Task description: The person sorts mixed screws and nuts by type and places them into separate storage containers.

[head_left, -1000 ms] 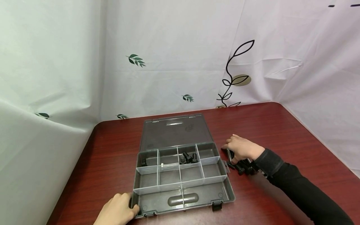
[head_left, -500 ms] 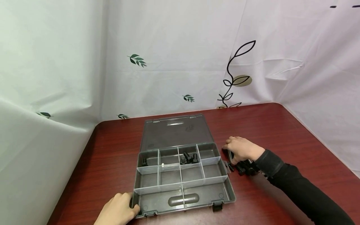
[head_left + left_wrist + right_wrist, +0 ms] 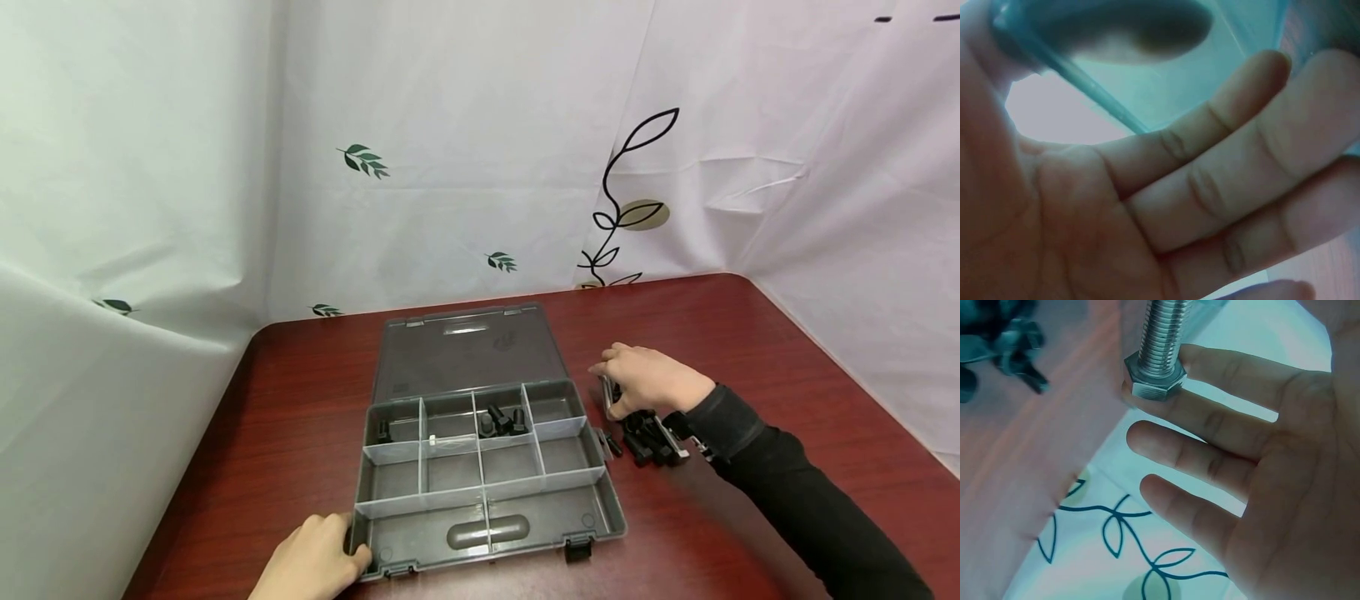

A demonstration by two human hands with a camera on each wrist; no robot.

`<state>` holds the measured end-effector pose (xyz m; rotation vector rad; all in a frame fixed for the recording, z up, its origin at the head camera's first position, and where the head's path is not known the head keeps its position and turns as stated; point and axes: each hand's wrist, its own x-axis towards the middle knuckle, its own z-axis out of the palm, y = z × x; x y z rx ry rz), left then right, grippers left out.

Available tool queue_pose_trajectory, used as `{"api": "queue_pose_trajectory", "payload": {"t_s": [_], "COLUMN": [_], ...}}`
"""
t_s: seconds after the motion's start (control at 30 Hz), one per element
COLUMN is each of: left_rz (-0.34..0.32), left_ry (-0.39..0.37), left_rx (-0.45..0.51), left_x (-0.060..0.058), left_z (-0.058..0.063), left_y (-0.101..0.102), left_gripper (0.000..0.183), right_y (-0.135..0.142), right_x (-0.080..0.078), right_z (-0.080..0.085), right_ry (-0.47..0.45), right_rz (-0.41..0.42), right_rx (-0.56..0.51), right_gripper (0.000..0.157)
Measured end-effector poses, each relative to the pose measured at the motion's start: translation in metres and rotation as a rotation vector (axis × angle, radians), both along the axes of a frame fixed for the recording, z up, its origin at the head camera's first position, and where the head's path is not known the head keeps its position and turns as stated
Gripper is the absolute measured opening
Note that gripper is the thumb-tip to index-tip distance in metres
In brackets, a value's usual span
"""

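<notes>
My left hand (image 3: 315,557) grips the near left corner of a grey divided organizer box (image 3: 480,500), thumb over its wall. In the left wrist view, the fingers (image 3: 1210,181) extend along the outside of the clear box wall (image 3: 1166,94). At the box's right, my right hand (image 3: 648,379) pinches a silver hex bolt (image 3: 1161,350); in the right wrist view its head points toward the camera and the other fingers are spread. Below this hand lies a pile of black bolts (image 3: 647,440) with another silver bolt (image 3: 670,437).
The box's lid (image 3: 468,350) lies folded back behind it. Several black bolts (image 3: 501,421) occupy two back-row compartments, and a small white piece (image 3: 432,440) sits by a divider. A loose black bolt (image 3: 613,446) lies against the right latch. White curtains surround the red-brown table (image 3: 300,400).
My right hand has risen slightly away from the pile with the silver bolt, uncovering more of the black bolts and the other silver bolt. The left hand has stayed on the box corner.
</notes>
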<state>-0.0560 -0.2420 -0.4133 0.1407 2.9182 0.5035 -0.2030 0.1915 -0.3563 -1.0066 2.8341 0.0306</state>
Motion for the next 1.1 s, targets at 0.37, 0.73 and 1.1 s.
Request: {"api": "queue_pose_trajectory", "payload": {"t_s": [0.37,0.73,1.1], "left_rz": [0.000,0.003,-0.002], "left_ry": [-0.028,-0.023,-0.021], "left_rx": [-0.002,0.007,-0.001], "left_x": [-0.002,-0.001,-0.001], "left_z": [-0.001,-0.002,-0.001], "left_y": [0.000,-0.001,-0.002], "left_gripper": [0.022,0.020,0.021], "right_y": [-0.014,-0.032,-0.052], "right_x": [-0.003,-0.003,-0.006], "right_z": [0.015,0.024,0.027], "right_ry": [-0.018,-0.012,0.021], "right_rz": [-0.013,0.024,0.092], "right_rx": [-0.029,-0.041,-0.067], "right_gripper": [0.062,0.060,0.062]}}
